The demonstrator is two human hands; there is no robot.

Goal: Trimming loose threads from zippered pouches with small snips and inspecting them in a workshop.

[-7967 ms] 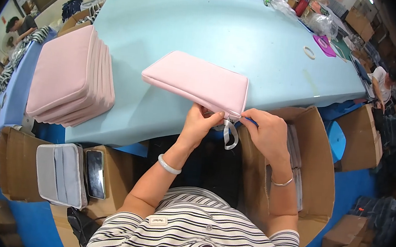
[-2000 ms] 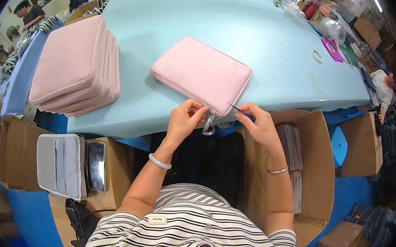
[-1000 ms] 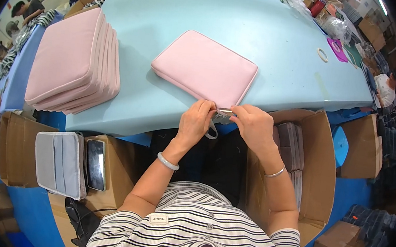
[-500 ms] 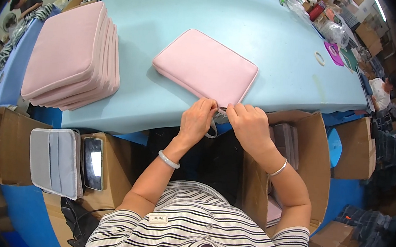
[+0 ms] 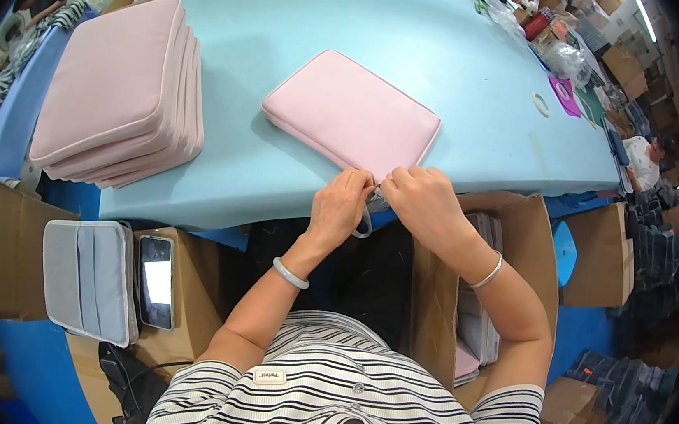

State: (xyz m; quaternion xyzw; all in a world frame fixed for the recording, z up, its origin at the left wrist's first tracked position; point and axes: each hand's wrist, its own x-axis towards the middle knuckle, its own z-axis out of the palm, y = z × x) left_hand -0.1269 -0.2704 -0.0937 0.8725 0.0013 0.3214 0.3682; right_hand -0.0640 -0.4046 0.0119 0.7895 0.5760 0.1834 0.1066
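A pink padded laptop sleeve [image 5: 359, 102] lies flat on the light blue tabletop, one corner turned toward me at the front edge. My left hand [image 5: 341, 204] is closed in a pinch at that corner, on a thin pale strap [image 5: 365, 225] whose loop hangs below the fingers. Close beside it, my right hand [image 5: 423, 204] pinches too, its fingertips almost touching the left ones. What sits between the right fingertips is hidden. To the left, a stack of several similar pink sleeves [image 5: 105, 84] rests on the table.
A grey sleeve [image 5: 93, 277] and a phone [image 5: 157, 280] lie on a carton at my left. An open carton [image 5: 527, 273] with more sleeves stands at my right. A tape roll [image 5: 541, 105] and a purple item [image 5: 565, 96] lie far right. Another person [image 5: 643, 161] sits beyond.
My right hand has shifted slightly up, and its elbow has swung outward to the right. My left hand and the sleeve stay almost in place.
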